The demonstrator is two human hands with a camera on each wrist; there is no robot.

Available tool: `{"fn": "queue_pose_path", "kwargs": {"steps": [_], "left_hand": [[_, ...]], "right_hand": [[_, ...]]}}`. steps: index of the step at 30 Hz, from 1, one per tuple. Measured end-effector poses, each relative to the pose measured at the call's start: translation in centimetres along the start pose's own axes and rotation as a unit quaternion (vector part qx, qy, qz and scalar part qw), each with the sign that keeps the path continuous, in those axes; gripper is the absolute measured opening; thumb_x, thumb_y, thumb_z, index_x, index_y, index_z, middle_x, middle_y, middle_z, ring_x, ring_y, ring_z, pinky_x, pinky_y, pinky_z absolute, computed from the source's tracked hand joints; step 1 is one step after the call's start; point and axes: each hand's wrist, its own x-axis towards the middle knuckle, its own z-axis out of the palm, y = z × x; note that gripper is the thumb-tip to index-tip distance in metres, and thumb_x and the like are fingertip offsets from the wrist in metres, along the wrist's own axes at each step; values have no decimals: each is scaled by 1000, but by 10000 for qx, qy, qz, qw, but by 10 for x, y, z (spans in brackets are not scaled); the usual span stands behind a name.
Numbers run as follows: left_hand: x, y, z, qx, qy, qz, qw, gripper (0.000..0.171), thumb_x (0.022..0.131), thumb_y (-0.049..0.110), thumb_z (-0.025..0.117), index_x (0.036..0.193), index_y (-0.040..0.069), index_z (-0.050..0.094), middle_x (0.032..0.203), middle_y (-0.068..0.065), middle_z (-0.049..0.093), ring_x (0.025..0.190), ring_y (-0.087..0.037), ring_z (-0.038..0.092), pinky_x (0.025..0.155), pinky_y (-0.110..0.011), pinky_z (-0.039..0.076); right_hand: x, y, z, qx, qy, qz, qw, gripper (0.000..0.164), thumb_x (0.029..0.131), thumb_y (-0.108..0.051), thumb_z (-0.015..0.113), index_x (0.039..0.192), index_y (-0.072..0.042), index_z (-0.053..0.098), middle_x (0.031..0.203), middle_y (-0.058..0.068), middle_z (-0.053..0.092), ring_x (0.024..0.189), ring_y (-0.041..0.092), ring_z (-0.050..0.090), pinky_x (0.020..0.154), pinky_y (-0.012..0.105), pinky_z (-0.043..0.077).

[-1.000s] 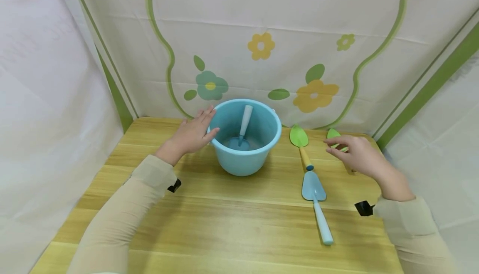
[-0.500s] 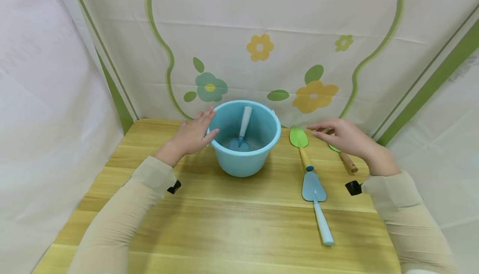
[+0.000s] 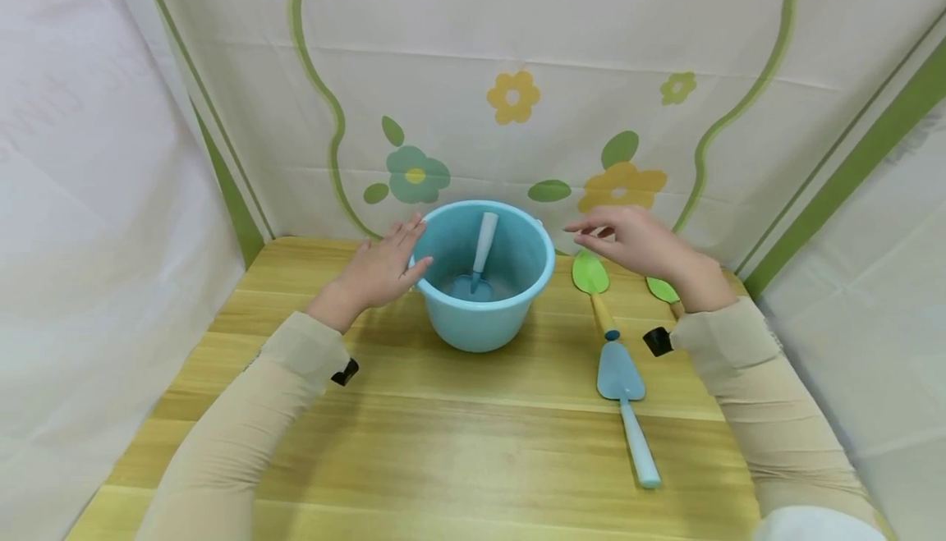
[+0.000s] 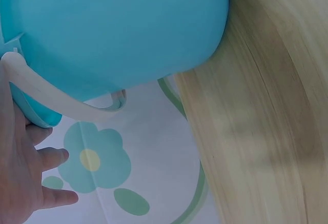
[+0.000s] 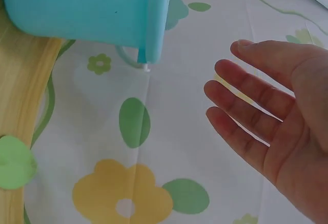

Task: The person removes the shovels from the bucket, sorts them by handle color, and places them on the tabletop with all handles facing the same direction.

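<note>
A light blue bucket (image 3: 480, 323) stands upright at the back of the table. Inside it leans a blue trowel with a pale handle (image 3: 484, 244). My left hand (image 3: 377, 268) rests on the bucket's left rim with fingers spread; a pale carrying handle (image 4: 46, 88) hangs on that side. In the air right of the bucket is my right hand (image 3: 628, 236), fingers loosely extended, holding nothing. It is above a green trowel with a yellow handle (image 3: 590, 273). In the right wrist view, a gap separates the fingers from the bucket (image 5: 82, 8).
A blue trowel with a pale blue handle (image 3: 621, 373) lies on the wooden table (image 3: 443, 451), nearer the front. Another green trowel (image 3: 662, 290) lies partly behind the right wrist. Patterned fabric (image 3: 458, 32) hangs along the back, with white cloth on both sides.
My right hand has moved left and away from me, from over the far-right green trowel to near the bucket's right side. The left hand stays on the rim.
</note>
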Motion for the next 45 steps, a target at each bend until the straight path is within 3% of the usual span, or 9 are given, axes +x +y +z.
{"fn": "queue_pose_path", "kwargs": {"steps": [13,19,32,45], "left_hand": [[-2,-4,-2,102,-13,-31,9999,74,110,49,34,165,6,10,172,-10,5,155,-38,12,113,-74,15],[-1,-5,0,113,2,-51,9999,73,110,48,36,165,5,11,172,-10,6,155,-38,12,113,-75,15],[2,-2,3,110,43,-33,9999,74,110,47,37,165,6,10,172,-10,7,155,-39,13,111,-77,15],[2,-1,2,74,102,-21,9999,73,110,47,36,165,5,12,171,-10,8,155,-39,14,110,-78,17]], "right_hand": [[44,-10,27,-86,319,-752,9966,25,95,-1,71,120,-1,75,114,12,74,97,29,66,86,46,55],[64,-16,41,-343,9,-748,9966,27,96,-3,71,122,-3,74,123,15,71,105,33,66,89,46,55],[86,-17,59,-211,-438,-622,9969,31,96,3,67,127,-2,72,126,14,70,120,32,64,100,47,52],[109,-18,76,-452,-771,-1343,9869,34,90,18,62,117,1,75,122,14,72,122,33,62,106,47,47]]}}
